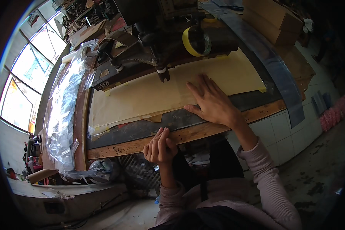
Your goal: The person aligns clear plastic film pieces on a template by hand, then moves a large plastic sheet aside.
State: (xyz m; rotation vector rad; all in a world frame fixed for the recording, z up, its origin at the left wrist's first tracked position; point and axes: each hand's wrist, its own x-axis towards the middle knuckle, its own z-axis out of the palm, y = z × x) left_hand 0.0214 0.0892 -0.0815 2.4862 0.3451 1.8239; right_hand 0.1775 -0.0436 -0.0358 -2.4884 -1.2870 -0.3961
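Observation:
A wide pale-yellow sheet (142,96) lies along the dark work surface (142,132), its near edge ragged, with a torn brownish flap (153,118). Over its right half, my right hand (211,102) lies flat with fingers spread; the fingertips are slightly blurred. Near the wooden front edge (122,148) of the table, my left hand (160,147) is curled closed, knuckles up. Its palm is hidden, so I cannot tell whether anything is in it. Yellow tape bits (262,91) show at the sheet's right corner.
A dark machine with a metal pronged tip (163,74) stands over the sheet's far side. A yellow tape roll (195,41) hangs from it. Clear plastic film (65,115) covers the left side. A cardboard box (272,19) sits far right, beside a long grey-blue strip (272,65).

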